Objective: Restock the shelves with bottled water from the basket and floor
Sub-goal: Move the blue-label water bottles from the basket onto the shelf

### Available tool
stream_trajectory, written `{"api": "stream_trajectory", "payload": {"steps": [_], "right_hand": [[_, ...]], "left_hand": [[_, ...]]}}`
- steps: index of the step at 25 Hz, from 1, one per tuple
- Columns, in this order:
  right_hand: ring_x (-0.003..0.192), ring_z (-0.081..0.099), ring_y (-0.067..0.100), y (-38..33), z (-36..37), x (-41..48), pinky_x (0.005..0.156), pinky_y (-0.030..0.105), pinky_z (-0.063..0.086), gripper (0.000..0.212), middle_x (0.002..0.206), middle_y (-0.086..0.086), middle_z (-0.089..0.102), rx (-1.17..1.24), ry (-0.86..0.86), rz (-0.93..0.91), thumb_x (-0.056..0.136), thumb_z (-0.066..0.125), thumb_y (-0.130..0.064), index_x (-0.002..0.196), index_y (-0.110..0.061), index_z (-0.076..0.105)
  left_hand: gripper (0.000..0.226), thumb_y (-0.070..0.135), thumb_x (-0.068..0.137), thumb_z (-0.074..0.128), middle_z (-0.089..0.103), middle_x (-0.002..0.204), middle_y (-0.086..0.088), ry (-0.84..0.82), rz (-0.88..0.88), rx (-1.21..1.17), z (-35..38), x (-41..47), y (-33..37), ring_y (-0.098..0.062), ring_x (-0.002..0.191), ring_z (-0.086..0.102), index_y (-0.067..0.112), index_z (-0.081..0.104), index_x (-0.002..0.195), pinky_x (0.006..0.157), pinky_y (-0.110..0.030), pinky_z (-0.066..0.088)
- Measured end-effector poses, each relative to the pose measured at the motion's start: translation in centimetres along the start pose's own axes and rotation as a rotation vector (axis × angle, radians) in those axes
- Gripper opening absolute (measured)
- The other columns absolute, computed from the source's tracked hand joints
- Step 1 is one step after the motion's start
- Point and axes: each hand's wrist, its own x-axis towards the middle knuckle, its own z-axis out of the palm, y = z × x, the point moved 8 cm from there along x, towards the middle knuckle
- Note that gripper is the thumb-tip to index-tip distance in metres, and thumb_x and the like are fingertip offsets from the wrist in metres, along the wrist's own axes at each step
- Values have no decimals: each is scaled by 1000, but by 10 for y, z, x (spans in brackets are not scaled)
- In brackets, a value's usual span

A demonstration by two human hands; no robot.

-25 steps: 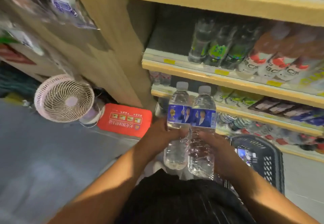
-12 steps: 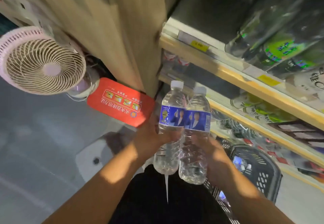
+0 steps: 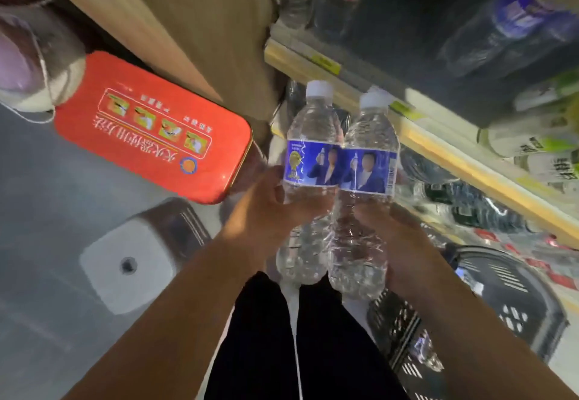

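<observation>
Head view, looking down. Two clear plastic water bottles stand upright and touching, side by side, held in the air up and to the left of a black slatted basket (image 3: 517,302) on the floor. Each has a white cap, a ribbed body and a blue label showing a figure in a dark suit (the print is too blurred to read).

The left hand (image 3: 266,214) grips the left bottle (image 3: 310,164) just below its label, fingers curled round the front. The right hand (image 3: 401,243) wraps the lower half of the right bottle (image 3: 366,167) from behind, so the bottle's base sticks out below the palm.

Above the basket runs a yellow-edged shelf (image 3: 463,161) of blurred bottles. Far left of the basket a red tin (image 3: 150,130) lies on the grey floor.
</observation>
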Motion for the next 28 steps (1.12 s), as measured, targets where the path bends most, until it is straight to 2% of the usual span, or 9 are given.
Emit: {"api": "stream_trajectory", "payload": {"steps": [4,8,11,13,16,19,21,23,28], "right_hand": [[65,71,15,-8,-21,28,64,34,57,11,72,-2,74,-48,19,-103,71,72,-22,73,-32,78],[83,72,17,-25,-47,44,79,41,54,21,90,-2,76,-157,106,-188,77,66,-34,96,-30,75],[83,71,17,-43,-66,43,84,45,53,24,88,-2,75,-123,185,-208,72,71,-40,91,-26,75],[92,70,22,-57,-76,41,92,56,51,28,93,2,75,-135,208,-235,73,72,-46,94,-28,74],[87,63,29,-82,-90,44,86,55,50,37,94,19,68,-127,239,-367,76,72,-34,105,-11,69],[87,63,26,-96,-106,51,81,46,49,46,93,4,69,-79,302,-396,69,78,-36,108,-15,66],[92,67,24,-101,-119,50,86,50,53,50,98,0,72,-121,387,-393,69,80,-45,111,-23,65],[90,68,17,-110,-124,45,87,55,55,38,98,3,73,-202,461,-424,75,79,-42,106,-23,68],[74,63,12,-122,-132,42,70,35,49,23,85,-1,74,-150,575,-521,77,78,-36,93,-19,74]], "left_hand": [[30,17,78,81,76,97,5,-51,27,33,19,37,-8,-10,91,71,21,70,106,77,-29,56],[43,34,71,85,74,103,10,-65,57,95,37,60,5,-4,96,69,26,68,110,86,-30,54],[35,40,72,82,72,90,22,-19,102,175,48,72,32,11,79,64,34,67,103,64,-6,46],[35,42,70,84,71,86,21,-5,131,129,56,82,50,8,77,65,33,69,99,67,-11,46],[41,33,71,85,74,94,8,-2,187,76,68,97,69,-6,86,69,22,69,107,73,-23,51],[43,32,71,85,75,98,5,12,228,65,76,108,83,-9,89,71,20,69,109,77,-25,53],[42,32,73,85,75,98,6,5,260,104,84,111,91,-7,89,71,19,69,109,77,-22,56],[38,30,76,82,75,98,8,-11,315,142,88,111,102,-1,88,69,18,68,109,78,-17,55],[39,25,79,80,74,100,7,-108,406,181,102,117,117,4,87,68,15,65,113,69,-5,48]]}}
